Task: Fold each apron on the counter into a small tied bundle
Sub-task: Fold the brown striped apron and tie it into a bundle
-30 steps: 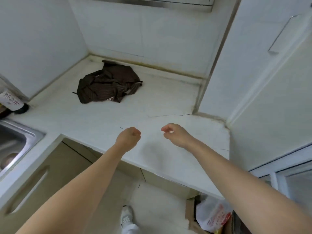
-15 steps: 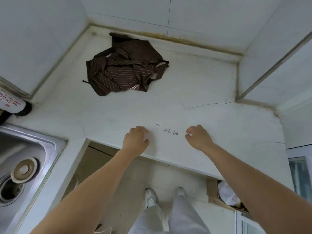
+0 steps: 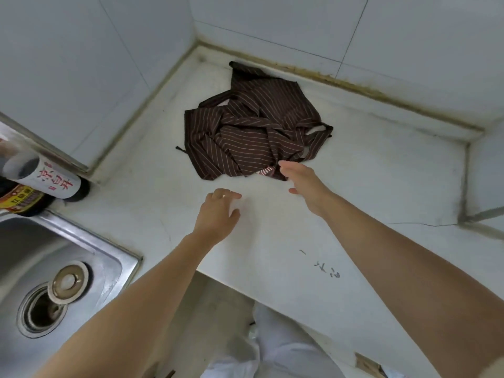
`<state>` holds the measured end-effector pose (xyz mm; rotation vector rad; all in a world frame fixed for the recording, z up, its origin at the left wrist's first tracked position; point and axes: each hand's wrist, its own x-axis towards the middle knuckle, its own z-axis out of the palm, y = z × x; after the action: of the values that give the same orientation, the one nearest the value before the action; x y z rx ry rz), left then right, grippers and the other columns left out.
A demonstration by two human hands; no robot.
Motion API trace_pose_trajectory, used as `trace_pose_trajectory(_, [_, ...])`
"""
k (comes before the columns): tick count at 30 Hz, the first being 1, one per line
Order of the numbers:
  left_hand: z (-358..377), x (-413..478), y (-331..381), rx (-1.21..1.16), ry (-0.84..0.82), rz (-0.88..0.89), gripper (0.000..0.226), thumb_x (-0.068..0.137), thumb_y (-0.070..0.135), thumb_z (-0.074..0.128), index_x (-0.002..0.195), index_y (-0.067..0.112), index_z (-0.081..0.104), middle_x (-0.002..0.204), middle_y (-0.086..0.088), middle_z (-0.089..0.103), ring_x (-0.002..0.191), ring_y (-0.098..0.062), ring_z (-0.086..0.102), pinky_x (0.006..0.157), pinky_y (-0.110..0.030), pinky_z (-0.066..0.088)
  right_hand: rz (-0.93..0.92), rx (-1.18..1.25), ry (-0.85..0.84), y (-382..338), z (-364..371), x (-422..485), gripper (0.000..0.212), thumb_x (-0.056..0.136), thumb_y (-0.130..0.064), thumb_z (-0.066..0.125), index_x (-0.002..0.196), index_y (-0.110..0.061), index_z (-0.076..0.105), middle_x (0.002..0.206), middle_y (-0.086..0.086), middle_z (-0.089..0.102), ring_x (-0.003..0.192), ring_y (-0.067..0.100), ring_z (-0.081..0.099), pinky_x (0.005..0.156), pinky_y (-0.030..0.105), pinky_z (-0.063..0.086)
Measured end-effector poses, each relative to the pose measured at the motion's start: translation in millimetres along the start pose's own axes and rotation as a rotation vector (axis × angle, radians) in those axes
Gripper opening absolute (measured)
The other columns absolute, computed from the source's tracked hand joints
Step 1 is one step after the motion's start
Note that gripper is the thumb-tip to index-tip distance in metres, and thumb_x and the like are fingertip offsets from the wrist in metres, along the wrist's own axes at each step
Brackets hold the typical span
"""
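Observation:
A dark brown apron with thin pale stripes point(image 3: 253, 129) lies crumpled in a heap at the back of the white counter point(image 3: 368, 186), close to the tiled corner. My right hand point(image 3: 302, 184) reaches out with straight fingers, and its fingertips are at the apron's near edge. My left hand point(image 3: 218, 214) hovers over the bare counter a short way in front of the apron, fingers relaxed, holding nothing.
A steel sink point(image 3: 54, 268) with an open drain and a loose strainer plug sits at the lower left. Two dark bottles with labels point(image 3: 41, 181) stand behind it against the wall. A tiled wall juts out at the right.
Both hands have moved from the counter's front edge toward the apron and uncurled. The right hand now reaches the apron's near edge. The view has shifted closer to the corner.

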<state>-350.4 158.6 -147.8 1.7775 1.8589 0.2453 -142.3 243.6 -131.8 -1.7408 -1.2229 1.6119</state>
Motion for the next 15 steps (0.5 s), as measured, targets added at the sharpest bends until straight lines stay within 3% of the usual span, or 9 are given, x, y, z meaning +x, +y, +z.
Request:
trace_pose_trajectory(2, [-7,19,-2,0.003,0.014,-0.005,0.039,0.096,0.017,0.055,0.135,0.019,0.054,0.143,-0.006,0.046,0.134,-0.025,0.038,0.111,-0.036,0.035,0.059,-0.031,-0.002,-12,5,21,0.043,0.096,-0.036,0.056,0.136,-0.020,0.053,0.141,-0.003,0.042,0.123,0.016,0.046,0.100,0.030,0.038])
trace_pose_trajectory(4, [-13,33,-1,-0.001,0.043,0.005,0.040,0.095,0.016,0.057,0.135,0.017,0.055,0.142,-0.008,0.047,0.132,-0.026,0.040,0.110,-0.037,0.036,0.096,-0.033,-0.021,-19,7,26,0.039,0.098,-0.032,0.056,0.132,-0.012,0.056,0.123,-0.003,0.052,0.114,0.015,0.048,0.095,0.027,0.036])
trace_pose_trajectory(7, [-19,48,5,0.003,0.086,0.030,0.049,0.093,0.014,0.060,0.140,0.015,0.048,0.147,-0.011,0.040,0.135,-0.029,0.037,0.111,-0.039,0.036,-0.062,-0.025,0.023,-19,1,22,0.028,0.097,-0.019,0.058,0.123,-0.010,0.066,0.107,-0.006,0.062,0.104,0.009,0.056,0.079,0.008,0.042])
trace_pose_trajectory(9, [-23,54,13,0.014,0.138,0.077,0.063,0.089,0.012,0.064,0.147,0.016,0.038,0.154,-0.012,0.030,0.139,-0.032,0.031,0.112,-0.042,0.034,-0.172,-0.108,0.010,-20,-2,10,0.022,0.095,-0.015,0.060,0.113,-0.011,0.071,0.103,-0.005,0.068,0.100,0.007,0.061,0.073,0.003,0.045])
trace_pose_trajectory(11, [-27,56,24,0.071,0.165,0.191,0.081,0.082,0.011,0.071,0.152,0.019,0.029,0.158,-0.009,0.022,0.142,-0.033,0.025,0.112,-0.045,0.030,-0.206,-0.209,-0.046,-17,-2,-5,0.017,0.092,-0.010,0.063,0.105,-0.014,0.073,0.094,-0.005,0.068,0.089,0.009,0.063,0.077,0.010,0.048])
trace_pose_trajectory(13, [-29,53,33,0.141,0.147,0.339,0.096,0.075,0.012,0.076,0.154,0.023,0.022,0.161,-0.005,0.017,0.144,-0.032,0.020,0.112,-0.048,0.028,-0.213,-0.284,-0.112,-10,0,-24,0.019,0.088,-0.007,0.065,0.102,-0.019,0.070,0.085,-0.004,0.065,0.079,0.016,0.062,0.077,0.026,0.050])
trace_pose_trajectory(15, [-25,44,38,0.204,0.071,0.448,0.096,0.074,0.016,0.076,0.154,0.026,0.024,0.160,-0.001,0.021,0.147,-0.030,0.015,0.113,-0.049,0.024,-0.212,-0.279,-0.157,1,5,-49,0.023,0.086,-0.004,0.065,0.099,-0.022,0.066,0.087,0.004,0.067,0.081,0.027,0.064,0.078,0.036,0.053])
